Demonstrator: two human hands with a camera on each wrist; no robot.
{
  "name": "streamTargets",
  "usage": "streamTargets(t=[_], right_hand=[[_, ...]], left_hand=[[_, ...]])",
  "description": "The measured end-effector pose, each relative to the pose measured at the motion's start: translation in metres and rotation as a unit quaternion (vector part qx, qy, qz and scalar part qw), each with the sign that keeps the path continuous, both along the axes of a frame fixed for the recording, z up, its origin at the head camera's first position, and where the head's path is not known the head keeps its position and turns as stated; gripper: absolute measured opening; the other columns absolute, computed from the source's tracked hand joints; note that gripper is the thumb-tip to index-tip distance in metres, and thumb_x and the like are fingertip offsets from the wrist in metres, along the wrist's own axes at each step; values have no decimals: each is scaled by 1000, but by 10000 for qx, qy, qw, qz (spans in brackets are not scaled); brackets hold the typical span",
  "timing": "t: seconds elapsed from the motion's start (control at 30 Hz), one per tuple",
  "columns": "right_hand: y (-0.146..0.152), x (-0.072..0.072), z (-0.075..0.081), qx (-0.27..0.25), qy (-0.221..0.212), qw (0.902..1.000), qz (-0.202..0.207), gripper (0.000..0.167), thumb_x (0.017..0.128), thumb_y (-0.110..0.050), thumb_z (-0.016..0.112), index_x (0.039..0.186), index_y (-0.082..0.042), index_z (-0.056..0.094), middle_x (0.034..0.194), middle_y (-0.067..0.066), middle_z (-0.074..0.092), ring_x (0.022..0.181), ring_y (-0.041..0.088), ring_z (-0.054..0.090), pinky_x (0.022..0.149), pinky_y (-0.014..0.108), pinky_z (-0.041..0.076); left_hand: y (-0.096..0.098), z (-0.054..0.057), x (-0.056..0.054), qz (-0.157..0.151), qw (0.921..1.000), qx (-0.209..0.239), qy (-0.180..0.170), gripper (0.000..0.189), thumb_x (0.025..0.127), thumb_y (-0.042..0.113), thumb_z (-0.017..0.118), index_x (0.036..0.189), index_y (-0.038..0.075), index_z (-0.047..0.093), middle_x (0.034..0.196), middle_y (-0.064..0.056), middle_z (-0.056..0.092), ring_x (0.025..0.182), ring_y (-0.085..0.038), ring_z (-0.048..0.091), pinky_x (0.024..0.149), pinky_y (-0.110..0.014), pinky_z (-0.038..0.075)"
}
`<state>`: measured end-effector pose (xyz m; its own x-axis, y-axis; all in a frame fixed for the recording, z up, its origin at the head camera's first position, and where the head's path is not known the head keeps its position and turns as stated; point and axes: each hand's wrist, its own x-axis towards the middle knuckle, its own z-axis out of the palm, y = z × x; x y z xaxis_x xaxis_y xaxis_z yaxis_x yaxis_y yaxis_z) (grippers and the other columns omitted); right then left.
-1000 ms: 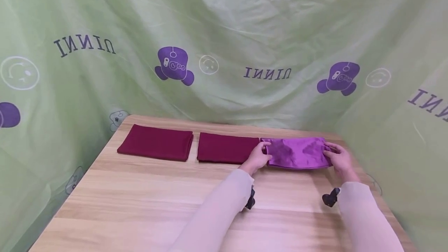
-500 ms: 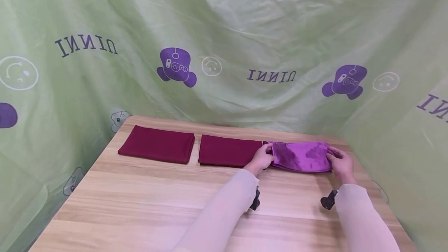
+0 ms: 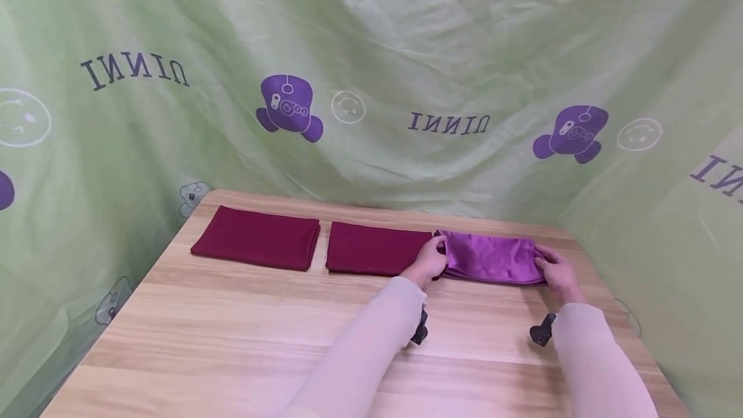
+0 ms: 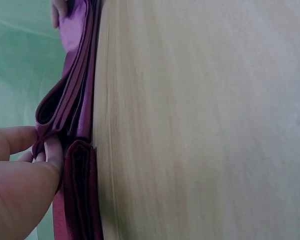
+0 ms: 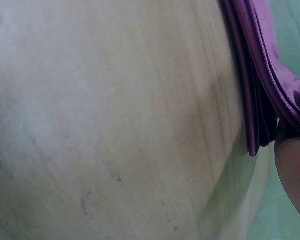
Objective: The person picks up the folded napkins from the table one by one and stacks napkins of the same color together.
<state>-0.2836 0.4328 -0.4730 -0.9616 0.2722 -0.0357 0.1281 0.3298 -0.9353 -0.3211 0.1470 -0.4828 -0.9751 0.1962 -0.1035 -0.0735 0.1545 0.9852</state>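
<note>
A shiny purple folded cloth (image 3: 493,257) lies at the right of the table's back edge, in several layers. My left hand (image 3: 428,259) pinches its left end between thumb and fingers; in the left wrist view the pinched upper layers (image 4: 52,107) bulge up off the layers beneath. At the other end my right hand (image 3: 558,271) grips the right edge, and the right wrist view has the held layers (image 5: 290,100) raised above the lower ones. A dark red folded cloth (image 3: 377,249) lies right beside my left hand, close against the purple one.
Farther left lies another dark red folded cloth (image 3: 258,237), a small gap from the middle one. The wooden table (image 3: 232,334) extends toward me. A green printed curtain (image 3: 371,50) hangs behind and on both sides.
Both hands keep hold of the purple cloth's ends while its upper layers shift slightly left and flatten. The view has tilted a little. Both dark red cloths stay put.
</note>
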Motion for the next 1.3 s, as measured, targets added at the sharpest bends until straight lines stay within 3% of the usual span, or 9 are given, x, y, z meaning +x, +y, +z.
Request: streamTargets(t=[0.13,0.27,0.4,0.5,0.6,0.7,0.77,1.07,1.3], right_hand=[[-1,2,3,774,-489,9955,228,50,98,2,43,144,12,27,146,35,27,134,42,29,102,22,36],[-2,2,5,1098,-651,9916,226,50,98,2,41,145,11,27,145,36,28,133,46,29,107,38,34],[-15,0,14,1172,-416,9919,-249,50,96,0,41,145,9,33,143,36,34,131,45,32,108,51,29],[-32,-2,27,1286,-88,9899,-586,49,95,-1,43,143,7,41,138,33,41,127,41,38,105,47,34],[-49,-4,37,1285,207,9894,-638,48,93,1,43,140,4,47,134,29,48,118,34,45,91,30,43],[-67,-5,43,1254,415,9903,-423,46,93,2,44,138,3,50,130,28,52,111,29,48,77,18,41],[-79,-6,46,1280,475,9903,-240,44,94,2,44,138,4,51,129,28,53,111,29,48,77,17,41],[-135,-11,50,1349,145,9896,479,43,97,-1,48,140,2,49,134,29,49,123,40,47,95,46,45],[-174,-14,41,2041,182,9723,1120,43,94,-3,53,137,2,51,126,28,57,112,41,55,93,50,46]], left_hand=[[-2,3,3,-14,9998,27,-171,63,80,-19,53,139,3,51,127,-13,57,111,-21,54,70,-23,46],[-5,7,6,51,9994,-337,5,61,79,-17,54,137,2,53,124,-14,59,114,-22,54,79,-25,47],[-13,12,7,54,9953,-870,422,58,80,-12,59,136,2,55,116,-12,60,108,-20,55,88,-26,46],[-23,15,6,-24,9954,-751,596,56,81,-11,62,136,-1,53,113,-13,59,99,-22,58,85,-28,49],[-37,17,3,-105,9964,-536,647,56,83,-9,64,137,-1,51,118,-16,58,98,-23,61,82,-27,51],[-54,18,0,-174,9966,-527,616,56,86,-7,64,139,1,49,123,-18,56,104,-24,60,82,-28,52],[-67,17,-1,-208,9963,-586,589,56,87,-4,64,140,2,49,126,-17,55,107,-25,59,83,-29,52],[-126,20,-2,-63,9922,-865,896,51,93,-2,60,142,1,46,130,-22,53,114,-32,55,91,-39,49],[-169,17,3,411,9809,-1367,1323,47,92,-1,60,138,0,49,126,-21,53,115,-34,53,96,-44,45]])
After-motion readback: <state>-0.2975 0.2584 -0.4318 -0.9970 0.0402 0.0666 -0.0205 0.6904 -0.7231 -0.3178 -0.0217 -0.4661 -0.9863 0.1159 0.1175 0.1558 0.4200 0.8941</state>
